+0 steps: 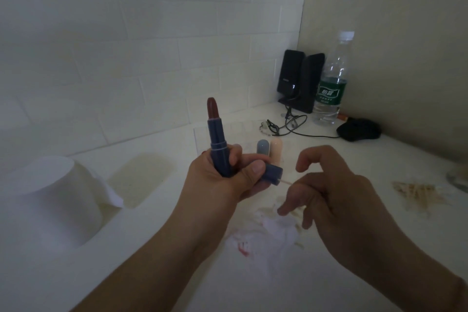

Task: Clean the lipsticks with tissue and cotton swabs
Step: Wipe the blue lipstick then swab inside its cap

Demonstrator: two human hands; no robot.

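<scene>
My left hand (222, 175) grips an upright blue lipstick (218, 144) with its dark red stick wound out, and also holds the blue cap (273, 173) between thumb and fingers. A thin cotton swab (285, 182) pokes into the cap's mouth. My right hand (329, 192) pinches the swab's other end, with fingers curled. A stained tissue (263, 233) with red marks lies on the counter below both hands. Two more lipsticks, one grey-blue (262, 146) and one peach (276, 148), stand behind my left hand.
A toilet paper roll (48, 200) sits at the left. A pile of cotton swabs (420, 192) lies at the right. At the back corner stand black speakers (300, 78), a water bottle (331, 83), cables (291, 125) and a black mouse (358, 129).
</scene>
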